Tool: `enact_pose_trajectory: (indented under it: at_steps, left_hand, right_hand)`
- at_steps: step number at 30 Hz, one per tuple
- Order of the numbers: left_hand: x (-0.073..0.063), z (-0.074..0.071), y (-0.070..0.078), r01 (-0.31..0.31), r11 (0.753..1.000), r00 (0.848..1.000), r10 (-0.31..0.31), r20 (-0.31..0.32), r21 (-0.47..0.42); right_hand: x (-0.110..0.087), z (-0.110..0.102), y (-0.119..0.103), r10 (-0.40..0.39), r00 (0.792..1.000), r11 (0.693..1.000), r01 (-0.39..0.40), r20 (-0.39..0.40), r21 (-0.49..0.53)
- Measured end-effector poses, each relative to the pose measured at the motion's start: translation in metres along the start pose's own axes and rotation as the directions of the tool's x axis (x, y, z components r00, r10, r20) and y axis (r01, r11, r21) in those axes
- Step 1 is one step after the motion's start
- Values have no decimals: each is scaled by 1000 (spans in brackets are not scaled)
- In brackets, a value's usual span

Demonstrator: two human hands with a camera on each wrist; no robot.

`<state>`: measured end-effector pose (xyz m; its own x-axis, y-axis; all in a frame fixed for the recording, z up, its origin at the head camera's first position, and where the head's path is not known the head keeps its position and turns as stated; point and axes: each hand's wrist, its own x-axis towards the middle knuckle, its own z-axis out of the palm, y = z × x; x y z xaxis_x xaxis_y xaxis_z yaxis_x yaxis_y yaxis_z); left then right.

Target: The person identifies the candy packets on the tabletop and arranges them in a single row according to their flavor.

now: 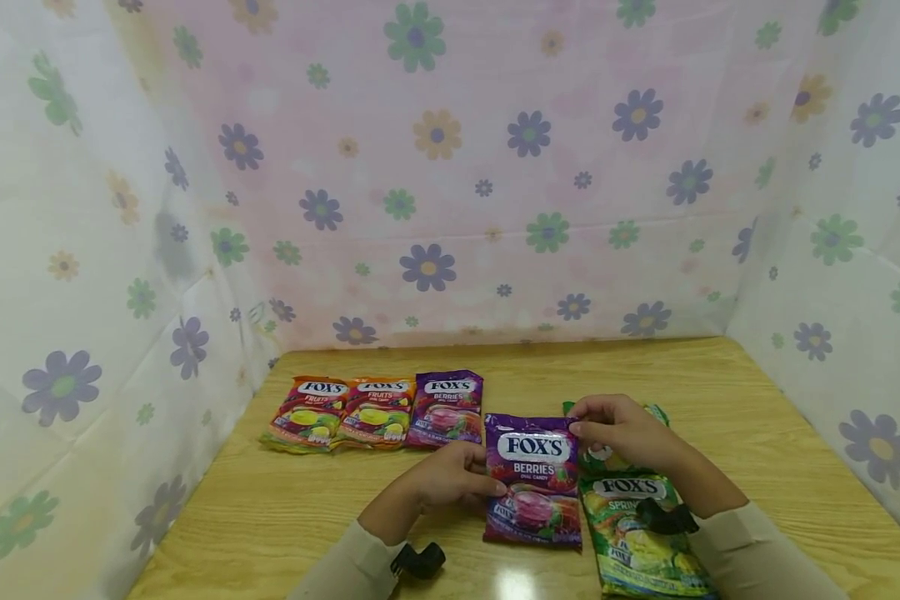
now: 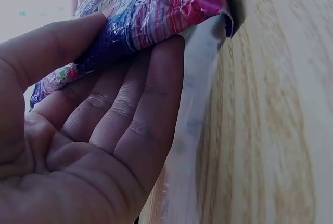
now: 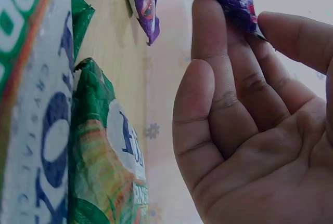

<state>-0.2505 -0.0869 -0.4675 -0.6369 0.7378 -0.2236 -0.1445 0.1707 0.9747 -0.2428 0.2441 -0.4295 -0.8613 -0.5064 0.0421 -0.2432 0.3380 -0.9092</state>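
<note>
A purple bag of Fox's Berries candy (image 1: 532,479) is held between both hands, its front facing up toward the head camera. My left hand (image 1: 450,482) grips its left side, thumb on the front and fingers behind, as the left wrist view shows with the bag (image 2: 140,13). At the top right corner my right hand (image 1: 622,429) pinches the bag's edge; the right wrist view shows thumb and fingers on that corner (image 3: 239,5). Beneath the right forearm lies a green Fox's Spring bag (image 1: 633,542), and a second green bag (image 1: 600,458) is partly hidden behind the right hand.
Further back on the left, two orange Fox's Fruits bags (image 1: 311,412) (image 1: 375,412) and another purple Berries bag (image 1: 446,408) lie side by side in a row. The wooden table (image 1: 307,517) is enclosed by flowered cloth (image 1: 480,200) at the back and sides.
</note>
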Motion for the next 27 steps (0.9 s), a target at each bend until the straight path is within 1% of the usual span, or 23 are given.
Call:
enact_pose_trajectory:
  at_steps: [4,8,12,15,19,21,24,27]
  left_hand:
    - [0,0,0,-14,1000,1000,14,-25,12]
    - [-1,-1,1,-16,1000,998,17,-54,17]
    - [-2,-3,1,-33,999,998,34,-61,17]
    - [-1,-5,0,-57,998,996,59,-63,35]
    - [0,-7,-1,-88,993,993,93,-72,80]
    - [0,-8,-1,-100,991,991,107,-81,87]
    - [-1,-8,0,-104,990,988,113,-101,92]
    - [-2,-9,1,-103,990,987,114,-117,95]
  right_hand:
    - [1,1,1,24,1000,1000,-24,-15,3]
    - [1,4,2,80,997,997,-79,-17,20]
    - [0,8,3,117,993,988,-118,19,102]
    - [0,11,4,122,990,981,-130,65,140]
    - [-1,13,4,109,986,984,-126,127,128]
    - [-1,14,4,102,982,984,-123,157,130]
    - [0,16,5,88,977,984,-115,192,133]
    - [2,18,7,82,975,985,-112,205,135]
